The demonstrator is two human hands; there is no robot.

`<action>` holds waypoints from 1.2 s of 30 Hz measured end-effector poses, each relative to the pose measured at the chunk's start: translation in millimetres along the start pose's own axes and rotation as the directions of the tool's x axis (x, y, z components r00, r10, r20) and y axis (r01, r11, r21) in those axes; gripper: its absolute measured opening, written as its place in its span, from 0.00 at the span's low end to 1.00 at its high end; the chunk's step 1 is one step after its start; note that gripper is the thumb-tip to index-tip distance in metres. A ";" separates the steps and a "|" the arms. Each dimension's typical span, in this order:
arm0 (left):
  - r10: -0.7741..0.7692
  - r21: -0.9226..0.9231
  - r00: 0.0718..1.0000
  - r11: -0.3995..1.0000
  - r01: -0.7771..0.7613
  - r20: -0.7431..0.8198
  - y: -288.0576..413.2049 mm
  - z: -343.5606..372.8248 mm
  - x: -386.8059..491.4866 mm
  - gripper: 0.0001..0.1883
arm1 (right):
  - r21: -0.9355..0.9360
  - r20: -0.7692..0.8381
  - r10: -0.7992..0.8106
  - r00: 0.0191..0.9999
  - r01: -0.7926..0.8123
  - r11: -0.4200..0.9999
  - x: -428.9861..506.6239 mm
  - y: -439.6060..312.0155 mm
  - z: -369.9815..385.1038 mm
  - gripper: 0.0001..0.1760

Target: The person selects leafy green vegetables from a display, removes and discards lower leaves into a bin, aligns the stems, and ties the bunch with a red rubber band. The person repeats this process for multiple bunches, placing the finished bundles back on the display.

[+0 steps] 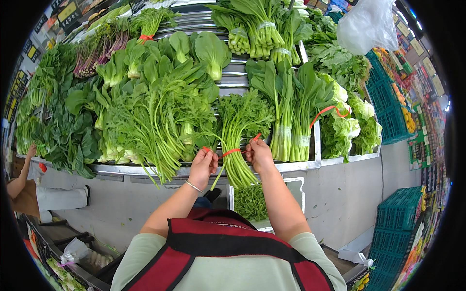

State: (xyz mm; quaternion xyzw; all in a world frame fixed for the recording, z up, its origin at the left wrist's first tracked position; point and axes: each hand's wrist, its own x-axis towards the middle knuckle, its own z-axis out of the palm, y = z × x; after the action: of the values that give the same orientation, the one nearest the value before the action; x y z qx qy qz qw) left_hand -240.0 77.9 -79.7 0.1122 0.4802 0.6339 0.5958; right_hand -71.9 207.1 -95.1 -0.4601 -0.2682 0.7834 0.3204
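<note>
A bunch of feathery-leaved greens (238,142) lies on the display's front edge, its cut stems towards me. Around the stems runs a red tie (231,152). My left hand (204,163) pinches one end of this tie, left of the bunch. On the right side, my right hand (259,152) grips the other end, its red tip sticking up past the fingers. Loose feathery greens (160,120) are heaped to the left, over bok choy (213,52). Taped bundles of leafy greens (287,120) stand just right of my right hand.
A metal rim (291,167) edges the display. Below it, a white-rimmed box (303,196) holds green stems. Romaine-like lettuce (342,134) lies at the right, under a hanging plastic bag (366,27). Teal crates (395,218) are stacked at right. Another person (22,196) reaches in at far left.
</note>
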 end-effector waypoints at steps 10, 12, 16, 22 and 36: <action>0.137 0.234 0.989 0.965 -0.121 -0.052 3.1 -0.5 0.0 0.04 | -0.211 -0.041 -0.294 0.955 0.280 0.937 -15.3 -6.5 5.8 0.03; 0.262 0.349 0.964 0.900 -0.262 0.048 4.4 3.9 -1.2 0.03 | -0.372 0.172 -0.485 0.857 0.513 0.774 -28.5 -12.7 14.6 0.02; 0.566 0.509 0.785 0.613 -0.604 0.250 0.0 21.5 1.4 0.03 | -0.516 0.515 -0.582 0.630 0.770 0.377 -45.0 -19.5 36.9 0.03; 0.448 0.361 0.894 0.833 -0.418 0.002 -14.6 30.6 7.2 0.05 | -0.716 0.429 -0.476 0.767 0.610 0.338 -48.1 -13.7 55.9 0.07; 0.418 0.349 0.908 0.846 -0.404 0.037 -2.0 23.5 -11.6 0.06 | -0.709 0.615 -0.507 0.603 0.704 -0.022 -56.2 -7.4 62.9 0.04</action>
State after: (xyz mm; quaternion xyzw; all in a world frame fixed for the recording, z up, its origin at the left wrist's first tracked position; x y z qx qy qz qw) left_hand -218.8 78.8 -64.1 0.3032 0.5617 0.6534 0.4070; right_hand -105.3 161.9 -31.7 -0.3152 -0.8584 0.2917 0.2806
